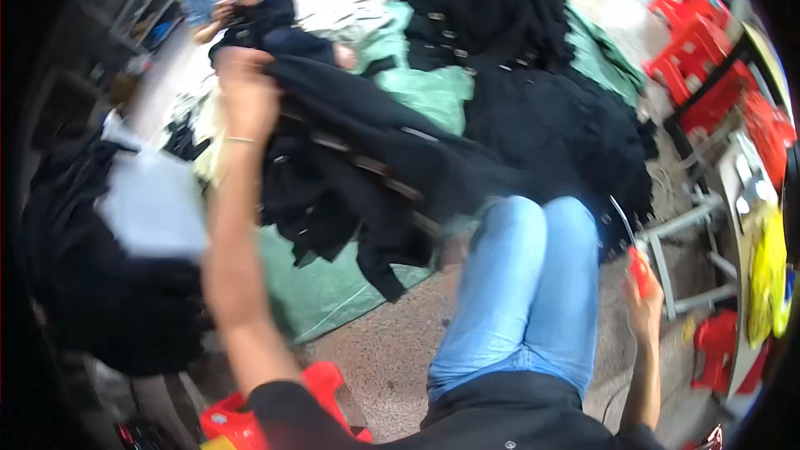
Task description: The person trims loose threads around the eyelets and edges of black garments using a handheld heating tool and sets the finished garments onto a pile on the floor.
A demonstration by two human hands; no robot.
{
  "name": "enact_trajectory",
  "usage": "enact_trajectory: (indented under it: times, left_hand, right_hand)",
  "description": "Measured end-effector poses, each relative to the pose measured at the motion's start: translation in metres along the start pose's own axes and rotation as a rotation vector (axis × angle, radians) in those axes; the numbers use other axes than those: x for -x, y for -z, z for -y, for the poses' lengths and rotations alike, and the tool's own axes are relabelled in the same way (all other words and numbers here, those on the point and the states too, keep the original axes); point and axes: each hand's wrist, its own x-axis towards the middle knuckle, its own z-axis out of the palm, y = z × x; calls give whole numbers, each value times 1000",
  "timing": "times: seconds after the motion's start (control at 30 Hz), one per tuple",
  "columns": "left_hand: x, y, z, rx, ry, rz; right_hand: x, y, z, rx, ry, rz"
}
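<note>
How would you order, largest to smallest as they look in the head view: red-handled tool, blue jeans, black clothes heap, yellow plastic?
1. Black clothes heap
2. Blue jeans
3. Yellow plastic
4. Red-handled tool

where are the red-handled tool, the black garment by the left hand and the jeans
red-handled tool (640, 273): head view, on its handle
black garment (375, 127): head view, on its middle
jeans (498, 279): head view, on the left thigh
</note>
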Motion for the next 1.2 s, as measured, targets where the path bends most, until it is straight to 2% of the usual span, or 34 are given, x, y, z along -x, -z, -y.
enact_trajectory:
  times: [0.03, 0.07, 0.1, 0.13, 0.2, 0.23, 0.27, 0.33, 0.37, 0.4, 0.43, 0.47, 0.5, 0.53, 0.57, 0.6, 0.67, 0.7, 0.73, 0.77, 0.9, 1.0, 1.03, 1.13, 1.2]
  left_hand:
    - [-47, 23, 23, -103, -46, -88]
    - [-86, 63, 42, -429, -189, -258]
    - [-120, 86, 79, -451, -165, -354]
    - [-138, 90, 76, -379, -180, -326]
    - [-158, 101, 74, -371, -367, -469]
    - [-157, 96, 74, -383, -451, -555]
    - [-145, 80, 69, -398, -362, -490]
    - [-132, 30, 187, -322, -292, -210]
    - [-125, 6, 244, -286, -245, -77]
    - [-84, -26, 211, -250, -224, 8]
    - [-34, -56, 151, -190, -89, 78]
    - [4, -88, 126, -190, -30, 213]
    - [47, -120, 85, -147, -110, 219]
    - [86, -153, 60, -93, -79, 342]
    - [128, -187, 46, 85, -135, 407]
    - [167, -213, 21, 131, -157, 529]
    - [240, -265, -19, 223, -65, 812]
    - [287, -303, -23, 283, -133, 800]
    - [310, -323, -49, 171, -152, 971]
    - [318, -328, -82, 218, -138, 1016]
    - [343, -372, -130, 53, -48, 1019]
    - [338, -401, -116, -47, -117, 1023]
    - [330, -407, -102, 83, -59, 1003]
    - [311, -396, -83, 447, -171, 717]
    - [292, -378, -78, 542, -85, 673]
  right_hand:
    - [-9, -5, 0, -127, -23, -20]
    - [-16, -7, 10, 1, 120, -72]
    - [-29, -13, -1, -53, 58, -134]
    - [-44, -14, -9, 111, 60, -163]
    - [-73, -26, 8, 433, 94, -298]
    - [-91, -34, -7, 442, 211, -369]
    - [-103, -41, -6, 433, 189, -369]
    - [-131, -57, -18, 430, 86, -274]
    - [-147, -68, -32, 377, 139, -236]
    - [-159, -80, -35, 407, 90, -190]
    - [-169, -92, -41, 436, 42, -139]
    - [-181, -109, -65, 509, 145, -156]
    - [-190, -126, -85, 534, 201, -151]
    - [-198, -142, -102, 558, 260, -149]
    - [-203, -157, -114, 572, 261, -109]
    - [-205, -172, -124, 568, 255, -93]
    - [-210, -195, -138, 574, 263, -39]
    - [-210, -203, -140, 624, 300, -50]
    - [-209, -211, -142, 673, 336, -65]
    - [-210, -218, -146, 714, 309, -37]
    - [-217, -220, -175, 920, 326, -5]
    - [-222, -207, -177, 799, 350, 18]
    - [-226, -192, -164, 680, 303, 23]
    - [-228, -162, -149, 468, 210, 104]
    - [-231, -142, -146, 404, 187, 167]
